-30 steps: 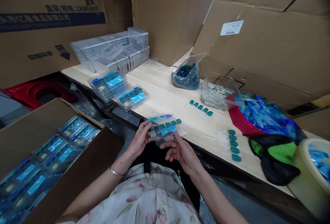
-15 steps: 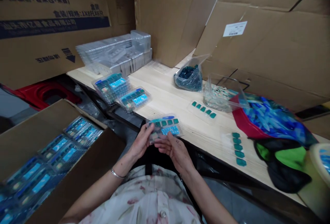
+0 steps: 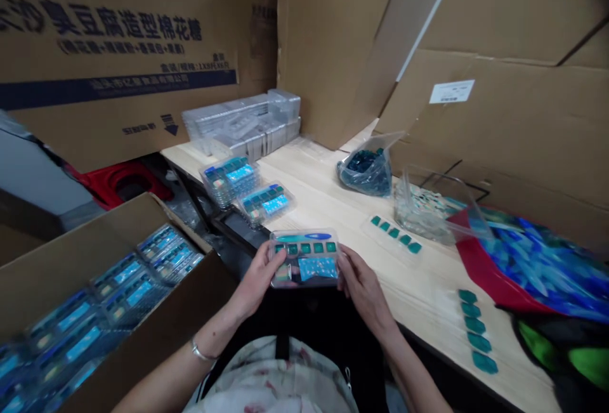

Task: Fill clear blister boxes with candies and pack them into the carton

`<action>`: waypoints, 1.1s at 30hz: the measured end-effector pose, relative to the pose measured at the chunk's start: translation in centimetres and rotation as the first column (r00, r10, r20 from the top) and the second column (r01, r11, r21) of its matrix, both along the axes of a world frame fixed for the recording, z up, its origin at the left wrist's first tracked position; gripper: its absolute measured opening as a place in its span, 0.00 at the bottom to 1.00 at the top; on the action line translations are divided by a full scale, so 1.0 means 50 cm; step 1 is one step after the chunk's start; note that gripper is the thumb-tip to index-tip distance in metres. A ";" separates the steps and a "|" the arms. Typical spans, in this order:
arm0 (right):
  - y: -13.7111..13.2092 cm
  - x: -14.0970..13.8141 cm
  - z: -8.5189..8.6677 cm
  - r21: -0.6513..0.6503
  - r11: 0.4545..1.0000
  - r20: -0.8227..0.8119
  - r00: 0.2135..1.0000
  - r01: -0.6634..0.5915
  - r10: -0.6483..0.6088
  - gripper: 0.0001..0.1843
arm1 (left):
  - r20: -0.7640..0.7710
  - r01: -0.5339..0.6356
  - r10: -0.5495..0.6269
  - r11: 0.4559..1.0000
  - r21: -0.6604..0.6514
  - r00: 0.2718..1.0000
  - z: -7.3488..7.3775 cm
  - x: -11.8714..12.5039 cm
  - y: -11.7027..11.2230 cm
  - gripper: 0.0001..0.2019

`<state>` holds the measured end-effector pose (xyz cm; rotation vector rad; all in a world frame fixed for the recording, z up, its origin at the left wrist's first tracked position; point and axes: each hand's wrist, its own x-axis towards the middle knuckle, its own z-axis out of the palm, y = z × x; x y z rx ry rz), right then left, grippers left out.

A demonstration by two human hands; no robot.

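Between my two hands is a clear plastic case (image 3: pixel 304 258), held at the table's front edge. Inside it show a blue pen-like stick, a row of green gem-like pieces and a light blue packet. My left hand (image 3: pixel 261 268) grips its left end, thumb on top. My right hand (image 3: pixel 362 278) holds the right end, fingers curled at the side. Beyond the left hand, a filled case (image 3: pixel 267 202) lies on the table beside a stack of similar cases (image 3: pixel 231 178). Rightward lies a clear strip with green pieces (image 3: pixel 394 234).
An open carton (image 3: pixel 190 299) of packed cases stands at lower left. Empty clear trays (image 3: pixel 242 124) are stacked at the back. A bag of dark teal pieces (image 3: pixel 365 169), a clear bin (image 3: pixel 423 210), a pile of blue sticks (image 3: pixel 537 261) and another green strip (image 3: pixel 476 330) line the right side.
The case has been levelled and now faces up more fully. My right hand has moved from its front edge to its right end. The view has shifted up and left.
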<state>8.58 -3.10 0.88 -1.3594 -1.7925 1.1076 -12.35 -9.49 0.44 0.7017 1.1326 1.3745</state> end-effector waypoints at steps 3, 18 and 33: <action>0.069 -0.067 0.023 0.084 0.988 -0.017 0.991 -0.130 0.132 0.26 | -0.428 -0.106 0.124 0.992 0.067 0.895 0.029 -0.063 0.018 0.18; 0.336 -0.318 0.045 0.230 0.777 0.759 0.608 -0.586 0.234 0.12 | -0.975 -0.387 -0.129 0.902 -0.190 0.179 0.040 -0.235 0.186 0.34; 0.251 -0.167 0.090 0.420 0.820 0.604 0.794 -0.388 0.067 0.20 | -0.993 -0.373 -0.110 0.920 -0.119 0.045 0.097 -0.223 0.122 0.36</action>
